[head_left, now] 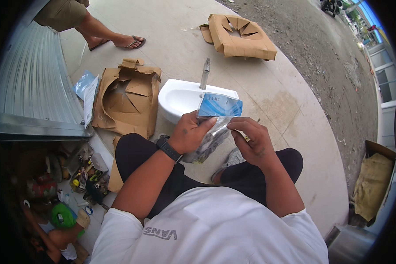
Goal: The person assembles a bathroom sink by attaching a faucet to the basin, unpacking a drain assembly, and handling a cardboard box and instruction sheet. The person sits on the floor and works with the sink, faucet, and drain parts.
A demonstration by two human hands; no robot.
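Tap stands on the white basin; blue-carded packet, held before it, looks full, so unpacking seems left. Left hand closed round packet; right hand half-curled at its edge, grip unclear. Floor stretches rightward, giving room; torn carton crowds basin's left.

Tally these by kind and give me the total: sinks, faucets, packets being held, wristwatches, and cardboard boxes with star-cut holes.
Sink: 1
Faucet: 1
Packet: 1
Wristwatch: 1
Boxes: 2
Total: 6
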